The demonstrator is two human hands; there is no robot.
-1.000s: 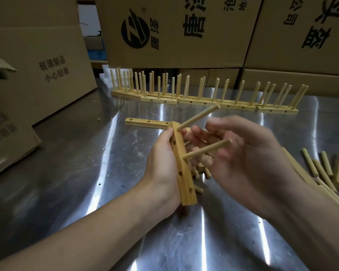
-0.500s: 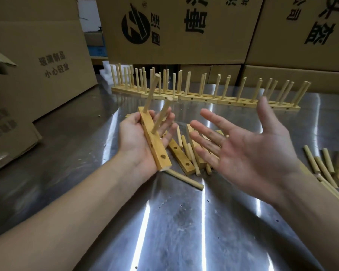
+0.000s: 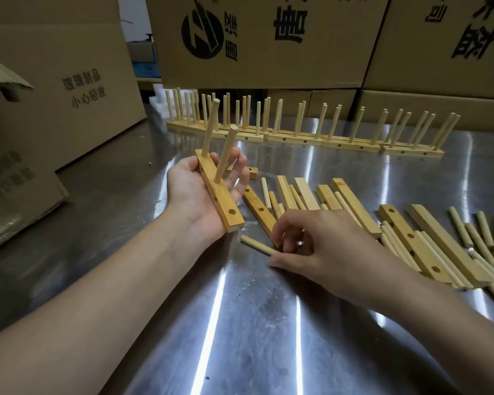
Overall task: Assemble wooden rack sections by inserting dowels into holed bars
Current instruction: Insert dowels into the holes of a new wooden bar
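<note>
Bamboo-yellow wood lies across the left hand [image 3: 191, 195]: a flat wooden bar with round holes [image 3: 226, 206] rests along the upturned palm, held just above the table. The fingers are nearly straight beneath it and fan out past its far edge. Two pale round dowels [image 3: 226, 152] stand in the bar's far half, both leaning a little to the right, and the hole at its near end shows empty.

Just right of it and lower, the right hand [image 3: 320, 243] is palm down on the table. Its fingers are curled, and thumb and fingertips pinch the near end of a loose dowel [image 3: 255, 243] that lies flat on the shiny steel table [image 3: 240, 337].

Beyond and to the right of that hand sprawls a scattered heap of spare bars and dowels [image 3: 354, 206], some overlapping.

Further back a row of finished rack sections [image 3: 305, 138] stands end to end, pegs upward. Behind them and at the left are brown cardboard boxes [image 3: 268, 52] with black printing.
</note>
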